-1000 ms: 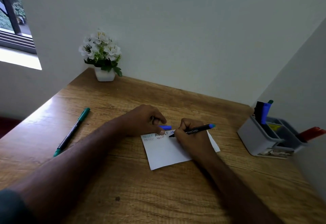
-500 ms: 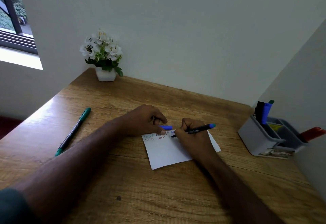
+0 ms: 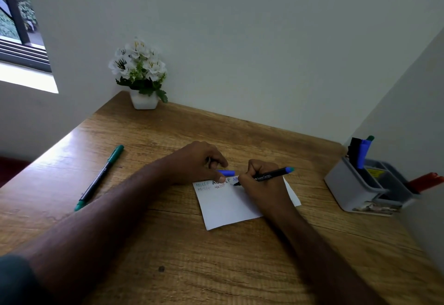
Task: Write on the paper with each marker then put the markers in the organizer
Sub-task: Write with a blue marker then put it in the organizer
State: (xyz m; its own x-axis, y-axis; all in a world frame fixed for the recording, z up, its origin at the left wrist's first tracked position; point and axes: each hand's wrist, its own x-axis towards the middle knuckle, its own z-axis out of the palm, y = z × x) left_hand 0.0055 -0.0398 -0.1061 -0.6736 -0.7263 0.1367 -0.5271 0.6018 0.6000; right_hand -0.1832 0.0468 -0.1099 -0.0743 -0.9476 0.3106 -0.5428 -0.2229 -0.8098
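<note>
the right hand (image 3: 259, 184) is gripping a black marker (image 3: 266, 177), tip touching the paper (image 3: 230, 206) lying mid-surface (image 3: 168, 256). the left hand (image 3: 199, 163) is pinching the blue cap (image 3: 227, 173) at the paper's top edge. a green marker (image 3: 98, 178) is lying well left; the organizer (image 3: 355, 187) is standing at the right.

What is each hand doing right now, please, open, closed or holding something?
Left hand: pinches the blue cap and rests on the paper.
Right hand: grips the blue marker, tip at the paper.
</note>
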